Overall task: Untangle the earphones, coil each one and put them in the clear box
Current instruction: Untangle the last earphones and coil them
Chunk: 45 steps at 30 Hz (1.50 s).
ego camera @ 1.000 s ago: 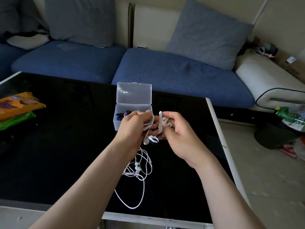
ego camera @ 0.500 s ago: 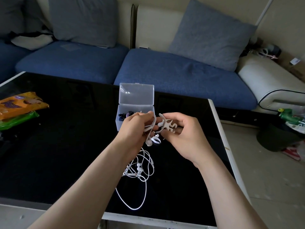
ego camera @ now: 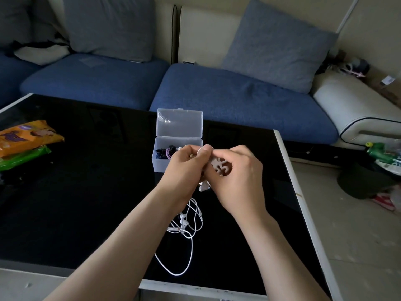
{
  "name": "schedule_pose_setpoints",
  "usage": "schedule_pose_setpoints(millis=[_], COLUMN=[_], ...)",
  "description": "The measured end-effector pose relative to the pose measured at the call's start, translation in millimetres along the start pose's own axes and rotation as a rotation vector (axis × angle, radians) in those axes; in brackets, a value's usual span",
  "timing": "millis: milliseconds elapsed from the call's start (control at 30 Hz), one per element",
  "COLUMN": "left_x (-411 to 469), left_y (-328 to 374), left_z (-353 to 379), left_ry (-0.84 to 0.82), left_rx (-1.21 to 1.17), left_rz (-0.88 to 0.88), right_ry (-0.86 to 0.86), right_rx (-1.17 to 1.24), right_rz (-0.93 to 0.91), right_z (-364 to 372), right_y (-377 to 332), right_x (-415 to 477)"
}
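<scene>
A person's two bare forearms reached out over a glossy black table [ego camera: 86, 192], the hands meeting just in front of a small clear box [ego camera: 161, 167]. The left grip [ego camera: 186, 168] was closed, fingers curled and thumb pinching part of the white earphones [ego camera: 192, 246]. One white earbud [ego camera: 204, 187] dangled just beneath the two hands, and the rest of the cord fell from under the left wrist into a loose tangle on the table, with a long loop trailing toward the near edge. The right grip [ego camera: 238, 177], touching the left at the thumb tips, was curled around a pale pronged piece [ego camera: 221, 167], held between thumb and fingers. The box stood with its hinged lid [ego camera: 180, 124] raised upright behind it. Inside lay dark and purple earphones [ego camera: 166, 153], partly hidden behind the left hand. Far to the left on the table lay an orange packet [ego camera: 26, 137] with a purple label, resting on a green packet [ego camera: 21, 157]; the printing on both was too blurred to read. Beyond the table stood a blue sofa [ego camera: 238, 101] with grey-blue cushions [ego camera: 277, 46].
</scene>
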<state>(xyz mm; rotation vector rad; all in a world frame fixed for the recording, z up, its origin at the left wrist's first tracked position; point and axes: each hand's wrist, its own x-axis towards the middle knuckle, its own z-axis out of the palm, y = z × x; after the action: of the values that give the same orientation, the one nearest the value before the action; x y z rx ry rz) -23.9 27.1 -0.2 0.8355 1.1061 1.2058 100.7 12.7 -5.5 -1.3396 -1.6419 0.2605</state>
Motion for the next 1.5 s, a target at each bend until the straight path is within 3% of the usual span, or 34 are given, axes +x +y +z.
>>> schedule_pose_setpoints(millis=[267, 433, 533, 800, 1000, 1100, 1267, 1500], left_x=[5, 3, -3, -10, -13, -15, -7, -6], left_y=[-7, -10, -7, -3, -3, -1, 0, 4], left_z=[-4, -7, -8, -9, -7, -3, 1, 5], left_ry=[0.045, 0.033, 0.017, -0.100, -0.210, -0.183, -0.149, -0.185], left_rx=[0.251, 0.570, 0.706, 0.786, 0.750, 0.661, 0.306, -0.033], left_rz=[0.162, 0.337, 0.447, 0.529, 0.539, 0.428, 0.131, 0.023], right_ry=[-0.124, -0.036, -0.032, -0.018, -0.010, 0.023, 0.018, 0.041], right_rx=[0.065, 0.271, 0.256, 0.241, 0.213, 0.193, 0.156, 0.162], right_rz=[-0.060, 0.125, 0.152, 0.063, 0.033, 0.007, 0.017, 0.009], right_z=[2, 2, 0, -3, -4, -4, -3, -6], right_y=[0, 3, 7, 6, 10, 11, 9, 3], right_x=[-1, 2, 4, 2, 1, 3, 3, 5])
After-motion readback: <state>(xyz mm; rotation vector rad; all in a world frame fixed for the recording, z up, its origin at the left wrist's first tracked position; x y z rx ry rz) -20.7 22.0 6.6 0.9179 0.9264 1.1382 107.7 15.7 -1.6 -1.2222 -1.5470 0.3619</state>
